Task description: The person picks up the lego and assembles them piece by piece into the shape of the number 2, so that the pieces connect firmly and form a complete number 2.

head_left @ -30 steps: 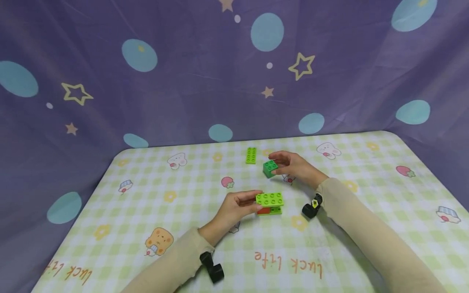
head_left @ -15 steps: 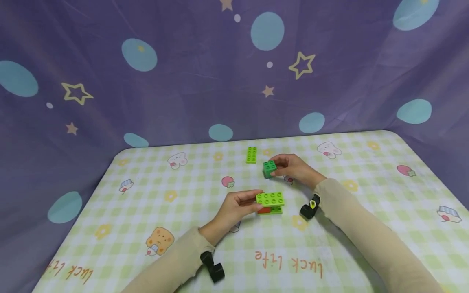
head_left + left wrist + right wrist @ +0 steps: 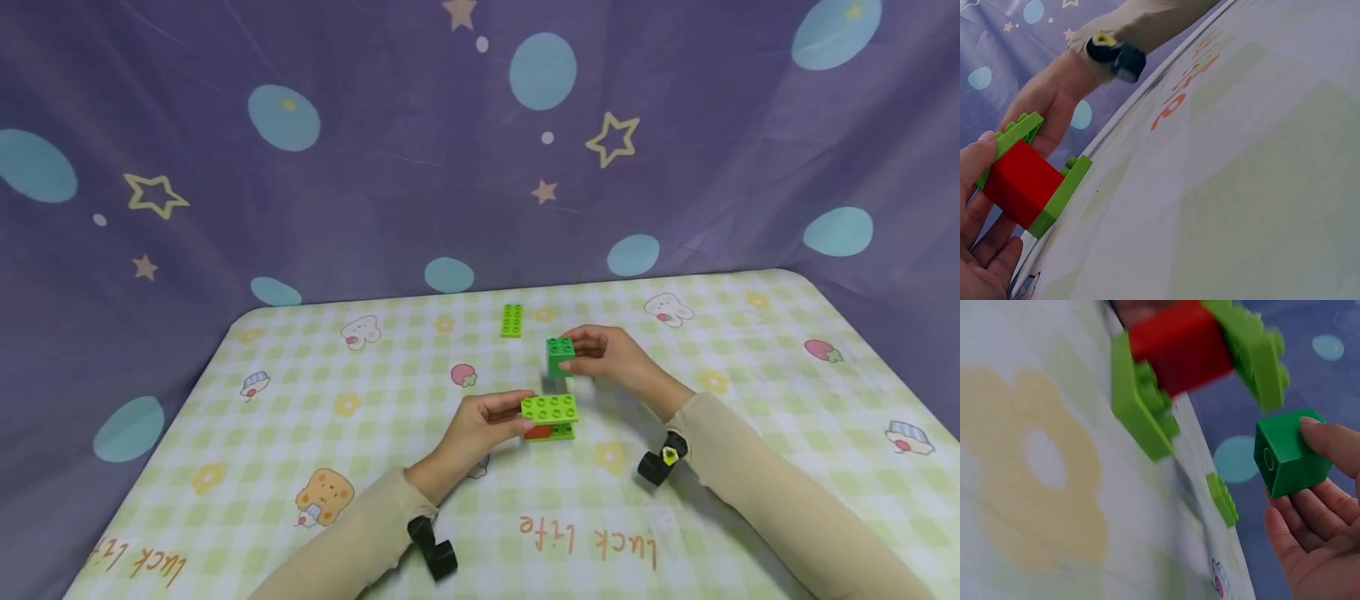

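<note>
A small stack of toy bricks stands on the table: a light green plate [image 3: 550, 408] on top, a red brick [image 3: 1022, 181] at the left under it, and another light green plate [image 3: 1063, 197] at the bottom. My left hand [image 3: 478, 425] grips the stack's left end, thumb in front and fingers behind. A dark green square brick [image 3: 559, 357] is pinched between thumb and fingers of my right hand [image 3: 611, 357]. It hangs above the tablecloth just behind the stack, studs up. In the right wrist view its hollow underside shows.
A loose light green plate [image 3: 512, 321] lies near the table's back edge, left of my right hand. The checked tablecloth [image 3: 405, 375] has printed pictures. A purple curtain [image 3: 375, 167] hangs behind the table.
My right hand has lifted the dark green brick off the table and brought it slightly right and nearer the stack. The left hand and the stack stay in place.
</note>
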Available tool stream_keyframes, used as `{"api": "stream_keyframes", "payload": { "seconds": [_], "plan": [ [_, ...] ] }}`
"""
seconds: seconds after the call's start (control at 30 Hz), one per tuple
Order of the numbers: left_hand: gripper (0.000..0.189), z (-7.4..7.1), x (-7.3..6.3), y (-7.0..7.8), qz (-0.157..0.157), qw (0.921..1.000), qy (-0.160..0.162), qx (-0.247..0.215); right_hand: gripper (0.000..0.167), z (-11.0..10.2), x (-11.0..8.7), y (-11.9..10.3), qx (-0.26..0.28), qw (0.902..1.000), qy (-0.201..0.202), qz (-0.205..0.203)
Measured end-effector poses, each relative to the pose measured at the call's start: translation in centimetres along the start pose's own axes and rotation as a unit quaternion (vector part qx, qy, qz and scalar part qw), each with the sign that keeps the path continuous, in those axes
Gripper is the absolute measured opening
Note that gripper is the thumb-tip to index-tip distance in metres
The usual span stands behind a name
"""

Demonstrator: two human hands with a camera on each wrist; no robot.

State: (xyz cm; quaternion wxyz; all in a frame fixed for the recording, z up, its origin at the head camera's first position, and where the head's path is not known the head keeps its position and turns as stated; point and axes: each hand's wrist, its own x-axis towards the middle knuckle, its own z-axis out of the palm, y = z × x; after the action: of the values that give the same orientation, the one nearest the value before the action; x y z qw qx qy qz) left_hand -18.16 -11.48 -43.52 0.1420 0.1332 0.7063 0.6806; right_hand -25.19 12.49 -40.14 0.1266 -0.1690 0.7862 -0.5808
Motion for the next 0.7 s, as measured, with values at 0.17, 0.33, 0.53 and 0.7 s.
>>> {"api": "stream_keyframes", "payload": {
  "seconds": [0.17,0.33,0.53,0.7],
  "plan": [
    [0.043,-0.1,0.1,-0.1,0.009,0.9999,-0.006,-0.007,0.040,0.7,-2.2,-0.5,0.026,0.9992,0.006,-0.029],
    [0.044,-0.2,0.1,-0.3,0.010,0.9999,-0.010,-0.006,0.040,1.3,-3.6,-0.4,0.054,0.9975,0.015,-0.044],
    [0.045,-0.2,0.0,-0.3,0.004,0.9999,-0.010,-0.006,0.037,1.7,-4.5,-0.4,0.057,0.9950,0.045,-0.068],
    [0.043,-0.1,0.1,-0.4,0.016,0.9997,-0.012,-0.011,0.037,2.1,-5.0,-0.5,0.036,0.9920,0.038,-0.115]
  ]
}}
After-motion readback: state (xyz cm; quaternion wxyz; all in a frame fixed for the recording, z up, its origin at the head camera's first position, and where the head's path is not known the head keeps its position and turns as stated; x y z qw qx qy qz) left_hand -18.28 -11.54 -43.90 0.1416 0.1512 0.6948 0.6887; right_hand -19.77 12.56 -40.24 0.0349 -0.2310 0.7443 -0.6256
